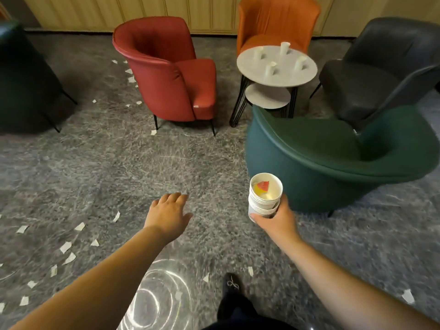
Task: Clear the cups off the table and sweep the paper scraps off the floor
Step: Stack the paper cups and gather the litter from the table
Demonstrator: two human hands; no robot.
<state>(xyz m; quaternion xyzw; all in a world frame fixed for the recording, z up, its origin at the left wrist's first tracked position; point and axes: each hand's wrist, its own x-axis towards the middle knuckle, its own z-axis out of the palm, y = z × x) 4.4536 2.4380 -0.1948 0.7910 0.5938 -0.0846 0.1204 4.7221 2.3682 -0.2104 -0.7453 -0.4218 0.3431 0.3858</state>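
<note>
- Left hand [169, 211] reaches forward, palm down, fingers spread, empty.
- Right hand [273, 219] grips a stack of white paper cups [264, 195], top one holding red and yellow scraps.
- Four cups [270, 68] stand on the round table [252, 75]; paper scraps [65, 247] litter the floor [119, 163].

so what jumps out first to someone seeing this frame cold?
Probably the stack of paper cups held in the right hand at centre, with red and yellow scraps inside the top cup; the left hand is spread open and empty beside it. Next, the bright chairs ringing the round table at upper right, where four paper cups stand. White paper scraps litter the grey floor, mostly lower left.
</note>
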